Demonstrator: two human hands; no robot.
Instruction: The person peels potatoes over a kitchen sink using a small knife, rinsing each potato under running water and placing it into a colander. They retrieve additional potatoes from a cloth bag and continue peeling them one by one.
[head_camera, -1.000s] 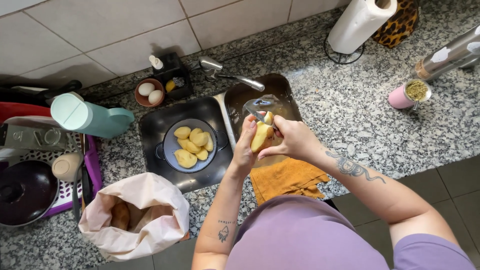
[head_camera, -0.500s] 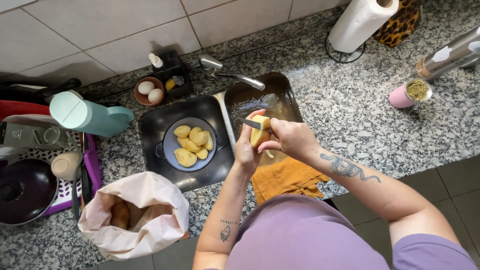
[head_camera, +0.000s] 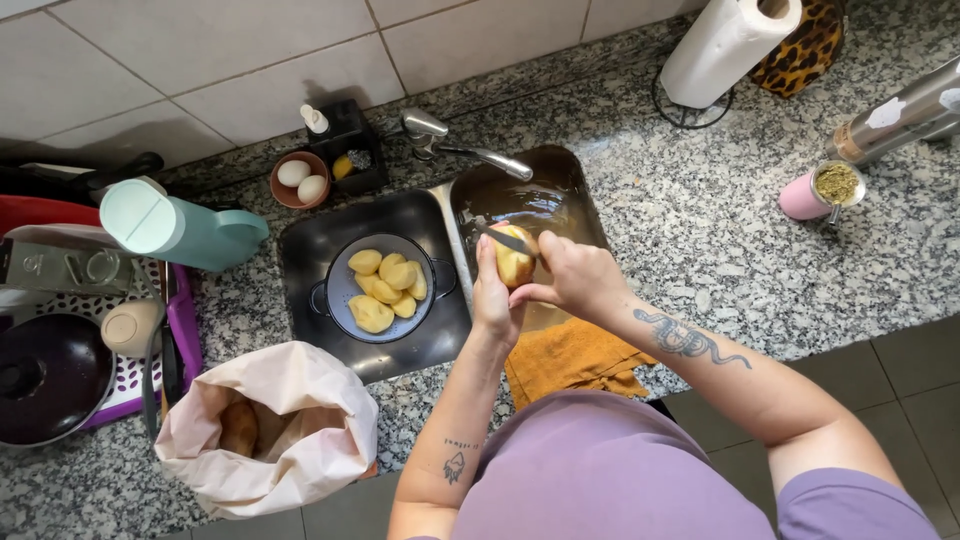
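Left edge of the frame: a dark pan (head_camera: 45, 375) on a purple dish rack (head_camera: 183, 335), with a teal jug (head_camera: 175, 228) above it. Lower left: an open paper bag (head_camera: 265, 430) holding unpeeled potatoes, standing on the granite counter (head_camera: 700, 250). Left of centre: a grey colander (head_camera: 385, 290) of peeled potato pieces in the sink's left basin. Centre: my left hand (head_camera: 492, 300) is closed around a half-peeled potato (head_camera: 514, 265) over the right basin, below the tap (head_camera: 470, 150). My right hand (head_camera: 572, 278) grips a knife (head_camera: 505, 240), its blade lying against the potato. An orange cloth (head_camera: 565, 360) hangs below my hands. Upper right: a paper towel roll (head_camera: 725, 45).
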